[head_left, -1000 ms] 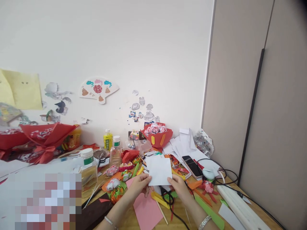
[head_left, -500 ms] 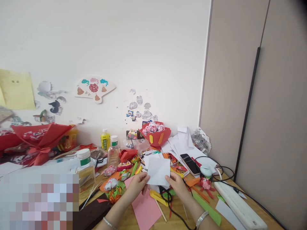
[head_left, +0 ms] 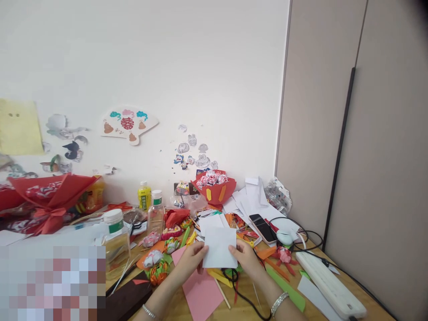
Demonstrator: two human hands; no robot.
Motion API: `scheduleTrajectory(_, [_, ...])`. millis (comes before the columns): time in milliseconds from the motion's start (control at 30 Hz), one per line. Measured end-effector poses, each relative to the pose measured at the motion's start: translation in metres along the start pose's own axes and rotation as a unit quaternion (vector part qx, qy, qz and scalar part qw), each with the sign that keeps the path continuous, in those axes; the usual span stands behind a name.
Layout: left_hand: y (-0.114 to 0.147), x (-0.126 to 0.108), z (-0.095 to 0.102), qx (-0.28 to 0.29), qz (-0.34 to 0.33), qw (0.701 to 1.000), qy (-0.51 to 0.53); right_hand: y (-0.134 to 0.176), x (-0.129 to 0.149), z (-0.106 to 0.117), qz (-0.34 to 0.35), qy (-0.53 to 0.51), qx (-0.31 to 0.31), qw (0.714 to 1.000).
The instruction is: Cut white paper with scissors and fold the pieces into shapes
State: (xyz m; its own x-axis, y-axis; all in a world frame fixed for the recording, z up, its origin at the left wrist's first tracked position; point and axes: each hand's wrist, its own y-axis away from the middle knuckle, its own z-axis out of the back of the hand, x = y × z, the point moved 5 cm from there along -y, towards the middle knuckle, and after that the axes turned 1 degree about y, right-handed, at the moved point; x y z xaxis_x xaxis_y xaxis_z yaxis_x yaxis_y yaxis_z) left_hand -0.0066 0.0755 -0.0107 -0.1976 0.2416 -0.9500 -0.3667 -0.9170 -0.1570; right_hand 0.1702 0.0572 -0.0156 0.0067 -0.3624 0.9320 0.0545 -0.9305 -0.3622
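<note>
A square white sheet of paper (head_left: 220,248) is held up over the middle of the table, its face toward me. My left hand (head_left: 196,255) pinches its left edge, thumb in front and fingers behind. On the opposite edge, my right hand (head_left: 241,253) grips it the same way. Below the left hand lies a pink paper sheet (head_left: 203,294), partly hidden by the forearm. A yellow paper strip (head_left: 220,275) and a black cable (head_left: 245,298) lie under the white paper.
A red paper bouquet (head_left: 214,187) stands against the wall. To the right are a phone (head_left: 263,228), a white mouse (head_left: 285,237) and a white power strip (head_left: 331,285). Clear jars (head_left: 117,249) and crumpled paper flowers (head_left: 158,271) crowd the left. A blurred patch covers the lower left.
The white paper has come slightly lower and tilted to face me more squarely, both hands still holding its edges. The view has shifted a little to the right.
</note>
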Motion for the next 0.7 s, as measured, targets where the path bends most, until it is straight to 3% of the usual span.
scheduleTrajectory(533, [0.006,-0.012,-0.002,0.038,-0.001,0.981,0.189,0.001,0.006,0.0,-0.02,-0.164,0.02,0.986])
scheduleTrajectory(700, [0.014,-0.018,-0.009,0.115,0.054,0.959,0.252,0.001,0.002,0.007,-0.044,-0.142,-0.013,0.989])
